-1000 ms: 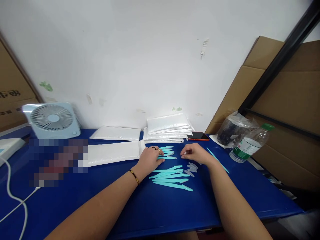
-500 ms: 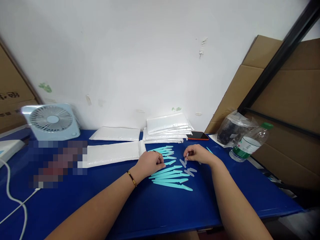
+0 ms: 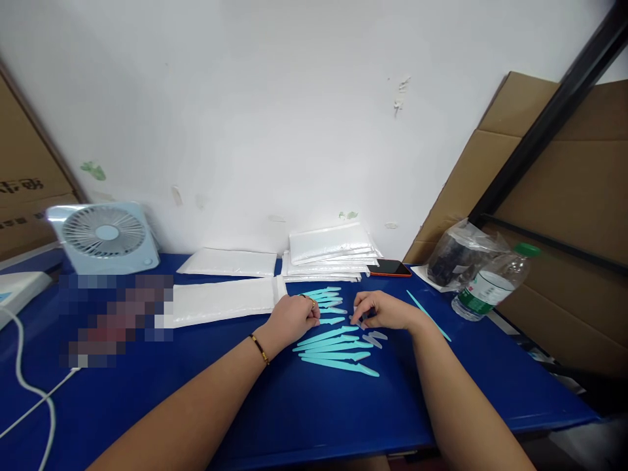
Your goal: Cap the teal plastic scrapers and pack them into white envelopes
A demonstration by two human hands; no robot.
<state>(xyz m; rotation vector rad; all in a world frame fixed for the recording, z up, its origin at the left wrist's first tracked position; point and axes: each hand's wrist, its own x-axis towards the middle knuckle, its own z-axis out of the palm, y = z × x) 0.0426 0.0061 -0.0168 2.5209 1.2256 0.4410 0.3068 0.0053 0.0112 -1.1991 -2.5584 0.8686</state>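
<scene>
Several turquoise eyebrow razors (image 3: 338, 367) lie fanned out on the blue table, blades pointing right. My left hand (image 3: 294, 319) is closed over the middle of the row, its thumb and fingers pinching the handle of one razor (image 3: 332, 321). Just right of that blade, my right hand (image 3: 380, 310) pinches a small clear blade cap (image 3: 354, 320), partly hidden by the fingers. More clear caps (image 3: 377, 337) lie loose below my right hand. A single turquoise razor (image 3: 429, 317) rests apart, beyond my right wrist.
White padded envelopes (image 3: 326, 247) are stacked by the wall, with another envelope (image 3: 223, 304) lying left of the razors. A phone (image 3: 389, 267), a water bottle (image 3: 485, 291) and a bagged dark item (image 3: 449, 258) stand at the right. At left is a fan (image 3: 105, 235).
My right hand has moved left and slightly down, bringing its fingers close to the razor at my left hand. My left hand has stayed nearly in place.
</scene>
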